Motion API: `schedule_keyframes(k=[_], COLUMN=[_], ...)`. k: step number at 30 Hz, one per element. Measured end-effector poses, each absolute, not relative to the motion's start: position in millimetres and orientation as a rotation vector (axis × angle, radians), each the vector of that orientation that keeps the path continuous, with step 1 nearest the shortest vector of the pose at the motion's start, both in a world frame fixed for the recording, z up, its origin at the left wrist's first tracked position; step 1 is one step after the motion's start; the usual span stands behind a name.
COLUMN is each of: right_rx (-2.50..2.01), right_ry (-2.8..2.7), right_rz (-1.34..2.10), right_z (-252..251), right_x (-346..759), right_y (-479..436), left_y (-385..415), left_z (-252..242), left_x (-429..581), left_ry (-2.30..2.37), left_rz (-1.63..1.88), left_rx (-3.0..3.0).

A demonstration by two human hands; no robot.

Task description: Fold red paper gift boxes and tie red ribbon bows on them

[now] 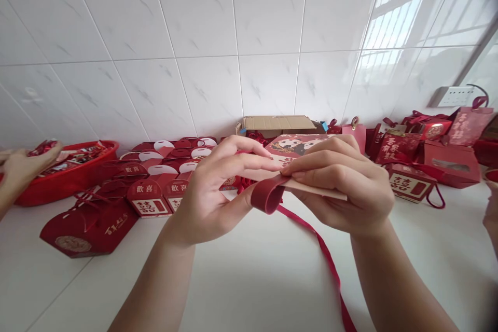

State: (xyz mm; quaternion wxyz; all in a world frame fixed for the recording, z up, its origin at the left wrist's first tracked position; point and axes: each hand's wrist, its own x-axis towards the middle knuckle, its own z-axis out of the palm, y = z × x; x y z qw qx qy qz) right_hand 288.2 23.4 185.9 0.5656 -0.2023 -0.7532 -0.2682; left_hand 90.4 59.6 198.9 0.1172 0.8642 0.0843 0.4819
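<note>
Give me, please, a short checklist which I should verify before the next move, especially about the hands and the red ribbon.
1. Right hand gripping the card: ok, fingers above, thumb side below.
2. Left hand at the red strip: ok, the thumb touches it; how firmly, cannot tell.
3. Red strip lying flat: not ok, if flat is wanted; it curls into a loop.
4. Red ribbon wholly in view: not ok, it runs off the bottom edge.
5. Ribbon fastened to the card: cannot tell, its upper end is hidden.
6. Co-worker's hand out of the way: ok, it is at the far left by the red basin.
</note>
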Motion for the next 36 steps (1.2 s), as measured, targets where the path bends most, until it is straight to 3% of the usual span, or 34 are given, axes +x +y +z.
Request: schedule_keyframes(k=[26, 36], right_rx=[-0.499, -0.663], right_ry=[-1.442, -1.549], right_rz=[-0.400, 0.210], right_z=[172.9, 173.9], right_x=[268.9, 271.2], right_y=[44.1, 35.8], left_y=[76.7, 74.0], left_z=[185.1, 183.5], left_x=[110.6, 107.9], left_ry=[0.301, 0.444], left_rz=[1.712, 1.738], left_rx=[2.499, 2.674])
